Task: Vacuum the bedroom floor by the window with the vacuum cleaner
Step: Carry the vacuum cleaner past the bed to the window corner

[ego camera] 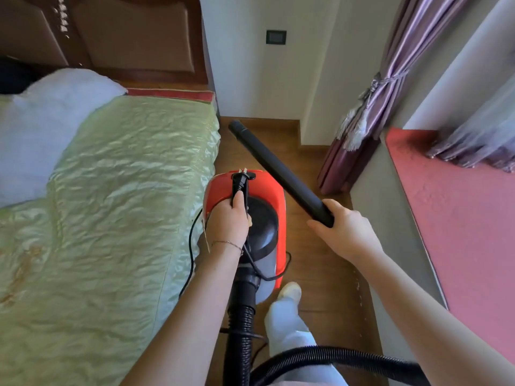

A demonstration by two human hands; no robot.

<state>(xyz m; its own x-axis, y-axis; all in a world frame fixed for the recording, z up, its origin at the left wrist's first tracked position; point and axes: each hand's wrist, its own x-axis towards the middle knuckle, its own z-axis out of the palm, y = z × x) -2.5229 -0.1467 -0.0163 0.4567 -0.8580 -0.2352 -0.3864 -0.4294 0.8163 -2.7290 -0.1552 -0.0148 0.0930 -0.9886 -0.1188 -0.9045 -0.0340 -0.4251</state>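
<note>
- Head view: the red vacuum cleaner (270, 188) is over the wooden floor (315, 263), in the narrow strip between the bed (125, 190) edge and the window ledge (459, 204). I cannot tell whether it rests on the floor.
- The left hand (227, 218) is curled round the canister's top handle and pins the power plug (240, 182) against it, prongs bare, so the machine looks unplugged.
- The right hand (344, 227) grips the near end of the black wand (278, 168). Its open tip points toward the floor's far corner.
- The ribbed hose (320, 355) loops from the canister round the person's leg.
- Handling, as I judge it: the canister is rigid and fairly heavy and is best carried by that top handle. The wand is stiff and light. The hose and cord are limp and likely to snag.
- A dark wall plate (276, 37) on the far wall may be the socket.
</note>
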